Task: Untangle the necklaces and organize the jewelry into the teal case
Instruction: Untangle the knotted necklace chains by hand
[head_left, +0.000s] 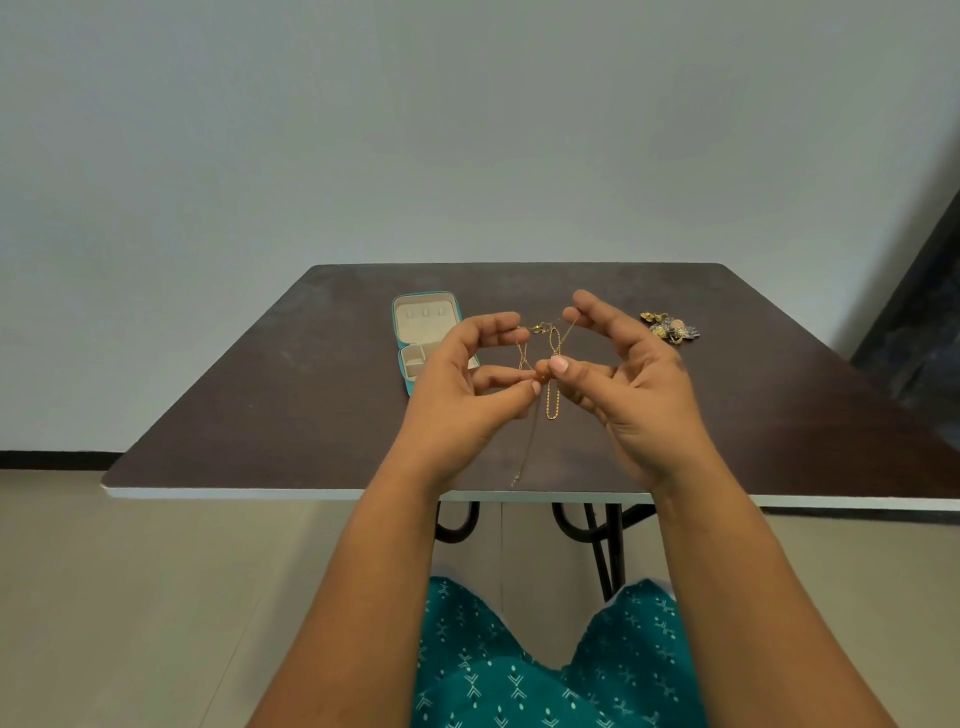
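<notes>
1. Holding the tangled necklaces (549, 364) in the air above the counter (260, 405), both hands work at the same spot: the left hand (462, 384) pinches a thin chain between thumb and fingertips, and the right hand (623, 384) pinches the chains just beside it, thumb on top.
2. Between the two grips sits the knot; a twisted loop rises above them and a longer gold loop hangs straight below, with one fine strand trailing further down toward the near counter edge.
3. The chains' long axis runs up and down, so pulling apart sideways looks like the move that would open the tangle.
4. Beyond the left grip and partly hidden by it, the teal case (415, 332) lies open on the counter, nearer that hand.
5. Beyond the right grip, well apart, lies a small pile of jewelry (670, 326).
</notes>
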